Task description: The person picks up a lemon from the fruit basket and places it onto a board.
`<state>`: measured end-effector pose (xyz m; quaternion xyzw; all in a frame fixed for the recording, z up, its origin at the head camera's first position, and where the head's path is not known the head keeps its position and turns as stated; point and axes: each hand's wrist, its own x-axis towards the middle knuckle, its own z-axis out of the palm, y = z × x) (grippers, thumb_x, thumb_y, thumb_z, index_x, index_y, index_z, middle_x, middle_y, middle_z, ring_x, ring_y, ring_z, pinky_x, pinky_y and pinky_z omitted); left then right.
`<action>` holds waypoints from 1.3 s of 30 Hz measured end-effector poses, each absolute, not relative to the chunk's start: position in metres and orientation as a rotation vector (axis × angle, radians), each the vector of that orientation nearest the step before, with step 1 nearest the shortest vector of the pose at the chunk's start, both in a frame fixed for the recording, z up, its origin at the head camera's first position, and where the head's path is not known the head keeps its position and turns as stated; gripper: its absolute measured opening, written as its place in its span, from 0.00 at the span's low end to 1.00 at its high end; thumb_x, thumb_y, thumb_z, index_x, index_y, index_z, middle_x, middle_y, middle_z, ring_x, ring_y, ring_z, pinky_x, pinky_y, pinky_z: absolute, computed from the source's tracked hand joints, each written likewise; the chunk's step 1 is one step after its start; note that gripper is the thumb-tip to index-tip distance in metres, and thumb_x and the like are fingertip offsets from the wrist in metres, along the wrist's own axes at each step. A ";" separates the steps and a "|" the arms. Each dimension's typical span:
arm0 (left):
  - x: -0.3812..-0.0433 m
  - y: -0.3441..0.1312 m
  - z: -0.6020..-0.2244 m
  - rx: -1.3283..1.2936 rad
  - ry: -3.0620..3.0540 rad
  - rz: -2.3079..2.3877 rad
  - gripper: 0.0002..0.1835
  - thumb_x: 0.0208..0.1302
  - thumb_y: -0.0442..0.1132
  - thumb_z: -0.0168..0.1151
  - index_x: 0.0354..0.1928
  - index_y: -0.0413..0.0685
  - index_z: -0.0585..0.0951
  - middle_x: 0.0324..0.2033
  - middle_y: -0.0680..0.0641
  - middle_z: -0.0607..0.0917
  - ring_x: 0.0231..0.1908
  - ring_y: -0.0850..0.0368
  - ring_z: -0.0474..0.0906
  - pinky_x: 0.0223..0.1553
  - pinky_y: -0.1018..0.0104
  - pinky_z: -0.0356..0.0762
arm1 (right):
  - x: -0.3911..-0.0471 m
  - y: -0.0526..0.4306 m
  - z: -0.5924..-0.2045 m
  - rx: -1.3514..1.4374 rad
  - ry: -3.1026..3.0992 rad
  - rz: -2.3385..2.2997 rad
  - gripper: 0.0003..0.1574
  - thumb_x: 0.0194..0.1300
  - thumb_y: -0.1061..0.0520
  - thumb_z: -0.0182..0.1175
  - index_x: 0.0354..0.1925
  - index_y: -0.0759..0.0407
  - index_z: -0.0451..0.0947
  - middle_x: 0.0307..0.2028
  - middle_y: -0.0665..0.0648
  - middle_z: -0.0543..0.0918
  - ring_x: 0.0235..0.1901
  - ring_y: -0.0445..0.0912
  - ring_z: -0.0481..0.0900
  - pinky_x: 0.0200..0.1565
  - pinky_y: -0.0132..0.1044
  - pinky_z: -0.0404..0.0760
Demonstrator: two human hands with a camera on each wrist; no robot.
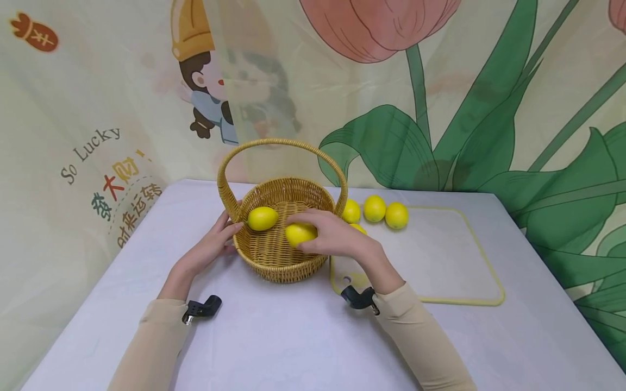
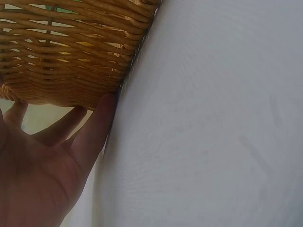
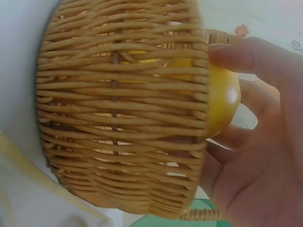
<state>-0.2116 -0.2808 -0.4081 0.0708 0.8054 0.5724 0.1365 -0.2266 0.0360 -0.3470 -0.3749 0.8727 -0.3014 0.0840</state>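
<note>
In the head view, my right hand (image 1: pixel 337 232) grips a yellow lemon (image 1: pixel 299 234) at the right inner side of a round wicker basket (image 1: pixel 281 271). The right wrist view shows that lemon (image 3: pixel 223 101) partly above the basket's rim, thumb and fingers around it. Another lemon (image 1: pixel 263 218) lies inside the basket at the left. My left hand (image 1: pixel 210 248) rests against the basket's left side, near the handle's foot. From the left wrist, its fairly straight fingers (image 2: pixel 94 135) touch the outer weave (image 2: pixel 71 71); nothing else shows in that hand.
Several lemons (image 1: pixel 374 208) sit right of the basket, at the left end of a white cutting board (image 1: pixel 440 255) with a yellow edge. The basket's tall handle (image 1: pixel 282 142) arches over it. A printed cloth (image 1: pixel 391 108) hangs behind the white table (image 1: pixel 274 336).
</note>
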 end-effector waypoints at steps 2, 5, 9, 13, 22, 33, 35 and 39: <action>-0.212 -0.280 -0.408 0.203 2.331 1.658 0.38 0.76 0.61 0.44 0.78 0.77 0.37 0.79 0.40 0.47 0.71 0.36 0.63 0.64 0.44 0.74 | -0.226 0.039 -0.345 -1.103 2.588 -0.921 0.35 0.60 0.51 0.63 0.66 0.42 0.73 0.64 0.43 0.76 0.61 0.41 0.72 0.59 0.42 0.75; -0.212 -0.280 -0.407 0.198 2.331 1.654 0.37 0.76 0.61 0.44 0.77 0.79 0.37 0.79 0.40 0.47 0.71 0.36 0.63 0.64 0.44 0.74 | -0.225 0.044 -0.341 -1.065 2.573 -0.933 0.36 0.60 0.51 0.63 0.68 0.42 0.71 0.66 0.43 0.74 0.64 0.42 0.71 0.63 0.43 0.73; -0.212 -0.281 -0.408 0.192 2.325 1.656 0.37 0.76 0.61 0.44 0.77 0.80 0.37 0.79 0.40 0.47 0.71 0.36 0.63 0.64 0.44 0.73 | -0.224 0.050 -0.334 -1.043 2.590 -0.908 0.35 0.59 0.51 0.64 0.66 0.40 0.72 0.63 0.43 0.75 0.59 0.42 0.73 0.59 0.43 0.75; -0.211 -0.281 -0.408 0.197 2.317 1.666 0.37 0.76 0.61 0.44 0.77 0.79 0.38 0.79 0.40 0.46 0.72 0.36 0.62 0.65 0.43 0.72 | -0.224 0.056 -0.328 -1.042 2.614 -0.897 0.33 0.57 0.52 0.64 0.62 0.39 0.75 0.59 0.43 0.78 0.50 0.43 0.75 0.50 0.40 0.77; -0.211 -0.280 -0.406 0.208 2.317 1.664 0.37 0.77 0.60 0.43 0.77 0.78 0.37 0.79 0.41 0.45 0.72 0.36 0.61 0.64 0.44 0.73 | -0.224 0.072 -0.320 -1.000 2.571 -0.920 0.31 0.59 0.52 0.65 0.61 0.37 0.74 0.56 0.43 0.78 0.50 0.44 0.76 0.53 0.41 0.77; -0.212 -0.281 -0.408 0.220 2.317 1.668 0.36 0.78 0.57 0.42 0.78 0.75 0.37 0.79 0.39 0.46 0.71 0.35 0.62 0.62 0.46 0.76 | -0.217 0.095 -0.303 -0.880 2.562 -0.996 0.31 0.57 0.56 0.66 0.60 0.38 0.76 0.56 0.43 0.79 0.51 0.47 0.75 0.52 0.43 0.76; -0.212 -0.281 -0.407 0.222 2.319 1.665 0.36 0.78 0.58 0.42 0.78 0.75 0.37 0.79 0.39 0.46 0.71 0.34 0.62 0.62 0.45 0.75 | -0.216 0.099 -0.301 -0.870 2.552 -1.010 0.31 0.58 0.56 0.65 0.60 0.39 0.76 0.56 0.44 0.78 0.50 0.48 0.76 0.52 0.43 0.77; -0.212 -0.280 -0.408 0.214 2.317 1.664 0.36 0.77 0.59 0.42 0.78 0.76 0.37 0.79 0.39 0.46 0.71 0.35 0.61 0.63 0.43 0.73 | -0.216 0.107 -0.297 -0.864 2.529 -1.023 0.28 0.58 0.56 0.64 0.57 0.37 0.77 0.53 0.46 0.79 0.48 0.48 0.77 0.49 0.43 0.77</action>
